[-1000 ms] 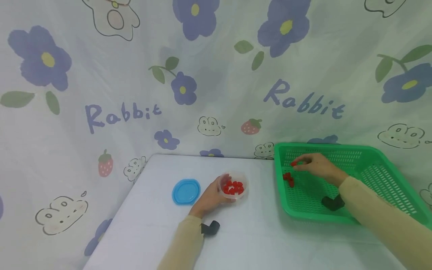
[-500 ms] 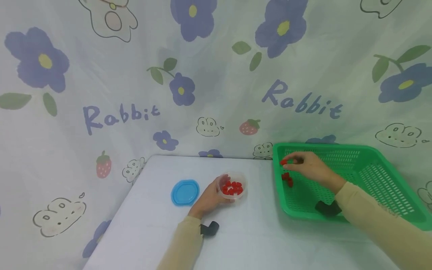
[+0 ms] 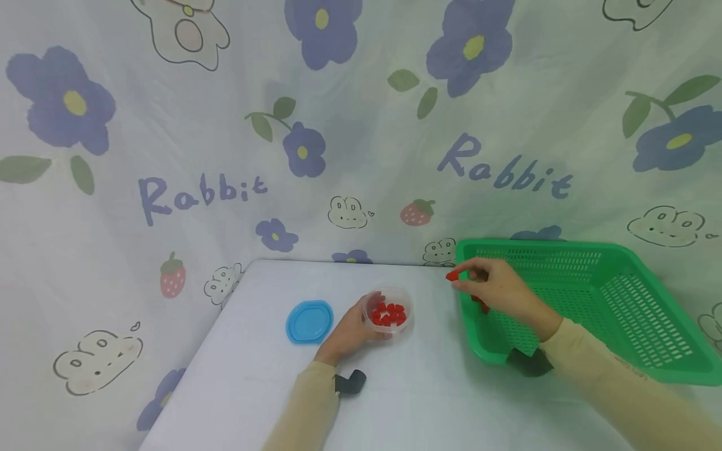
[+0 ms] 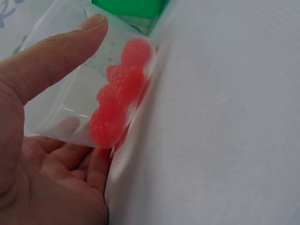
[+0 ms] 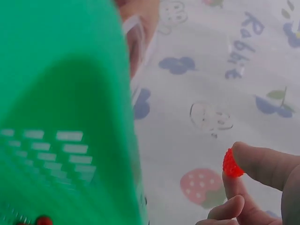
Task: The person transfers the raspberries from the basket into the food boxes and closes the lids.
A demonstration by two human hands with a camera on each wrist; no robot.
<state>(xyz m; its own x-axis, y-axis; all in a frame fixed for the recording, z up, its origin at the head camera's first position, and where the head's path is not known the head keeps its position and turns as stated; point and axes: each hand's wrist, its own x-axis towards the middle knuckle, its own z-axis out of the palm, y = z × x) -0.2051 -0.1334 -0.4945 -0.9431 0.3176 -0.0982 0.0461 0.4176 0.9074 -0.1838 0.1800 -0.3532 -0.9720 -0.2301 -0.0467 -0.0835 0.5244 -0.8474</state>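
Note:
My left hand [image 3: 352, 329] grips a small clear plastic cup [image 3: 389, 311] on the white table; thumb and fingers curl round its wall [image 4: 65, 108], and several red raspberry-like pieces [image 4: 117, 101] lie inside. My right hand [image 3: 496, 288] pinches one red piece [image 3: 452, 275] between thumb and fingertips [image 5: 262, 164], held over the left rim of the green basket [image 3: 620, 300]. A few more red pieces [image 3: 481, 304] lie in the basket's near-left corner, partly hidden by the hand.
A blue lid [image 3: 309, 321] lies flat on the table left of the cup. The basket takes up the table's right side. A flower-and-rabbit printed cloth [image 3: 225, 156] hangs behind and drapes past the table's left edge [image 3: 197, 357].
My right hand has lifted a red piece out of the basket and carried it left to the basket's left rim. The left hand and cup have stayed still.

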